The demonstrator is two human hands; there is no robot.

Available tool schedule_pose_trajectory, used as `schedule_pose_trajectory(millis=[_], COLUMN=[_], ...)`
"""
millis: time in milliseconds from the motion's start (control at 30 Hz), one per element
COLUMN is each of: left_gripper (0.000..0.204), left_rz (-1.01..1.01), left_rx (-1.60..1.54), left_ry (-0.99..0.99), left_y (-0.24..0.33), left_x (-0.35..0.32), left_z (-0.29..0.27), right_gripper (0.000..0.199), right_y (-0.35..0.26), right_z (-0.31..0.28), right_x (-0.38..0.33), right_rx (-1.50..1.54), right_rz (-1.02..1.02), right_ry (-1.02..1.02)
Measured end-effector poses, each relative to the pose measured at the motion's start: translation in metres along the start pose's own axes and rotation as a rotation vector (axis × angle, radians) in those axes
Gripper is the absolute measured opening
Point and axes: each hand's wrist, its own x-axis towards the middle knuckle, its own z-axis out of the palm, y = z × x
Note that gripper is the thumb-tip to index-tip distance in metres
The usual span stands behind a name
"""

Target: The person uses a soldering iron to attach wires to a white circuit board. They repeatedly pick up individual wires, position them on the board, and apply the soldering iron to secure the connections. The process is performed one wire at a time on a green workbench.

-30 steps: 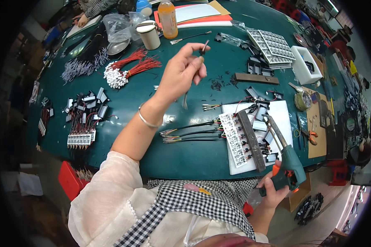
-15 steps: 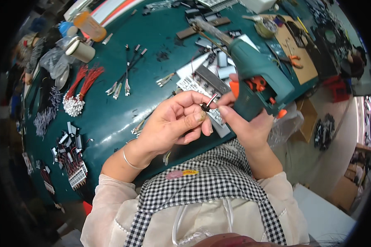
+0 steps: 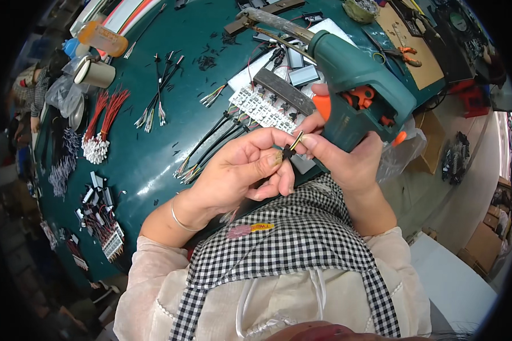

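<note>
In front of my apron, my left hand (image 3: 247, 167) pinches a short black cable (image 3: 288, 151) between thumb and forefinger. Thin coloured wires (image 3: 296, 140) stick out of its upper end. My right hand (image 3: 341, 162) is wrapped round the handle of a teal pistol-shaped tool (image 3: 358, 74) with orange parts, possibly a soldering gun. Its thumb and forefinger meet at those wires, touching my left fingertips. The tool's long barrel (image 3: 279, 25) points away to the upper left. Beyond my hands lies a white circuit board panel (image 3: 261, 109), with black cables (image 3: 210, 142) along its near side.
A dark bar (image 3: 284, 91) lies beside the panel. Red wire bundles (image 3: 105, 122), black cables (image 3: 162, 85) and a cluster of wired parts (image 3: 99, 210) rest on the green table (image 3: 148, 153). An orange bottle (image 3: 102, 38) and a white cup (image 3: 95, 72) stand far left; pliers (image 3: 408, 55) lie far right.
The view has shifted, showing more of the circuit panel and the black cables. The cable in my left fingers has turned slightly, and yellow wire now shows. Both hands keep their hold.
</note>
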Motion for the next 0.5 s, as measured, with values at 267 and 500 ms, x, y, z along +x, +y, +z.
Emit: schedule_pose_trajectory(millis=[267,500], left_gripper=[0.021,0.017], left_rz=[0.024,0.199], left_rx=[-0.051,0.196], left_ry=[-0.011,0.192], left_y=[-0.008,-0.020], left_x=[0.005,0.005], left_z=[-0.001,0.002], right_gripper=[0.056,0.053], right_y=[0.010,0.014], right_z=[-0.005,-0.002], right_x=[0.001,-0.002], right_rx=[-0.077,-0.139], right_rz=[-0.108,-0.076], right_ry=[0.032,0.058])
